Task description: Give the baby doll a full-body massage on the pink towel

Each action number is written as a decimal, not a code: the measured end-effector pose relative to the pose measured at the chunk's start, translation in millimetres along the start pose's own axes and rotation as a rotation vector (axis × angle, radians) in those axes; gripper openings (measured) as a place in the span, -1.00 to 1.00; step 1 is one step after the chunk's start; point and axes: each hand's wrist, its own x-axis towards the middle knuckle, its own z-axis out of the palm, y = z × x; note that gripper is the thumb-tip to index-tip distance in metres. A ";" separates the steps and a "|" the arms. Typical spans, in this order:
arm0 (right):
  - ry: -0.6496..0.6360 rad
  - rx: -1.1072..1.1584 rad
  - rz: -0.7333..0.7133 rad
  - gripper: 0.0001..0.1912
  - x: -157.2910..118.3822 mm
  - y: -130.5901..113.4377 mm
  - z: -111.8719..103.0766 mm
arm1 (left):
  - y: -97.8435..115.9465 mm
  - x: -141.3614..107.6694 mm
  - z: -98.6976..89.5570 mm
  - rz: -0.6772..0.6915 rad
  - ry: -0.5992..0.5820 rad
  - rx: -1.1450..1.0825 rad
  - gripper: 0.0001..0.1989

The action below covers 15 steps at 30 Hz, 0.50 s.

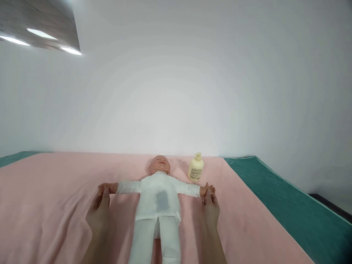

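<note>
A baby doll [158,196] in a white top and white trousers lies on its back on a pink blanket [66,176], its head toward the wall. Both its arms are stretched out sideways. My left hand [100,211] pinches the doll's hand at the left, thumb on top. At the right, my right hand [211,209] has its fingers closed on the doll's other hand. A greyish patch shows on the front of the white top.
A pale yellow pump bottle [195,168] stands on the blanket, beyond the doll's arm on the right. Green cloth [277,194] shows past the blanket's edges. A plain white wall [176,80] rises behind the surface.
</note>
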 end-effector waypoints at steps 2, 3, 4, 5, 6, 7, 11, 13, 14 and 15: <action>-0.003 -0.031 -0.097 -0.42 -11.9 -11.5 9.8 | 15.3 -15.8 9.3 0.032 -0.041 0.032 -0.55; -0.019 -0.041 -0.141 -0.44 -18.3 -16.1 14.9 | 20.5 -23.3 13.3 0.071 -0.137 0.053 -0.56; -0.055 -0.051 -0.177 -0.46 -25.0 -19.4 19.6 | 23.3 -29.9 16.3 0.127 -0.239 0.090 -0.58; -0.112 -0.067 -0.214 -0.49 -31.6 -21.2 23.8 | 23.9 -35.4 18.5 0.216 -0.377 0.140 -0.61; -0.188 -0.097 -0.259 -0.52 -37.9 -21.5 27.2 | 22.4 -39.7 19.9 0.339 -0.525 0.200 -0.67; -0.278 -0.140 -0.320 -0.57 -43.9 -20.6 29.9 | 19.7 -42.7 20.7 0.492 -0.680 0.268 -0.72; -0.656 -0.351 -0.671 -0.70 -61.5 -12.8 35.8 | 8.4 -46.9 22.2 1.065 -1.119 0.497 -0.72; -0.790 -0.424 -0.812 -0.66 -66.0 -12.0 37.6 | 8.0 -47.2 22.9 1.174 -1.162 0.565 -0.67; -0.837 -0.454 -0.852 -0.64 -67.4 -12.8 38.4 | 8.9 -47.4 23.3 1.196 -1.163 0.586 -0.65; -0.871 -0.478 -0.876 -0.62 -68.2 -14.1 39.0 | 10.1 -47.6 23.7 1.204 -1.161 0.601 -0.65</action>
